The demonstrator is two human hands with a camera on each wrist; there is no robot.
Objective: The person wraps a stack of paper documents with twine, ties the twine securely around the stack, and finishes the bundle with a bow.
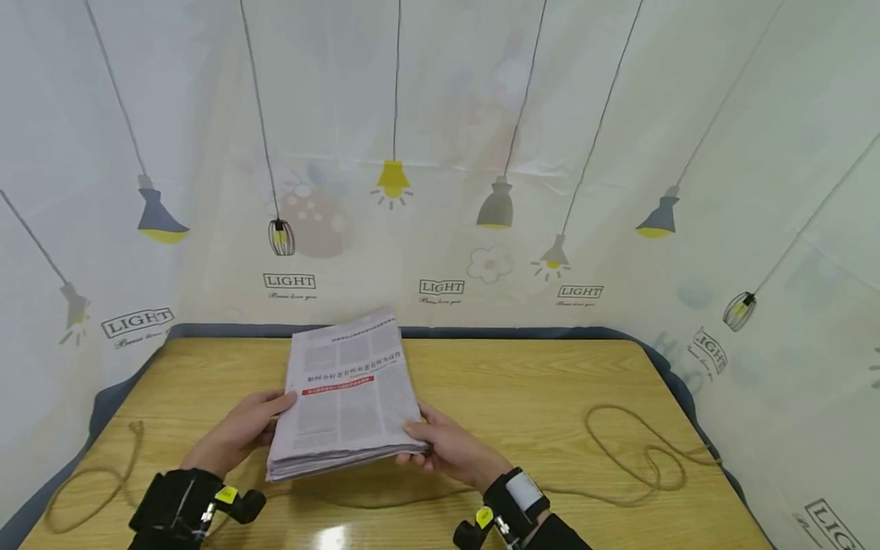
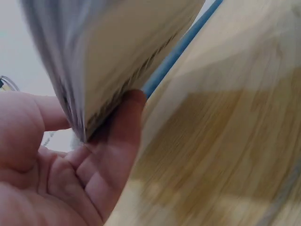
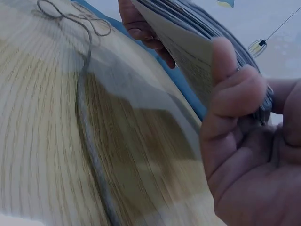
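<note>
A folded stack of newspapers point(image 1: 344, 397), with a red headline bar, is held up above the wooden table between both hands. My left hand point(image 1: 241, 428) grips its left edge, thumb on top and fingers underneath. At the lower right corner, my right hand point(image 1: 450, 447) pinches the stack the same way. In the left wrist view the fingers point(image 2: 123, 136) curl under the newspapers point(image 2: 127, 52). The right wrist view shows the layered edge of the newspapers point(image 3: 188, 42), the right hand point(image 3: 249, 141) around it and the left hand point(image 3: 141, 28) beyond.
A long rope point(image 1: 591, 498) runs across the wooden table point(image 1: 522, 382) below the newspapers, with loops at the right and a curl at the left. A cloth printed with lamps point(image 1: 440, 229) hangs around the back and sides. Each wrist wears a black strap with a camera.
</note>
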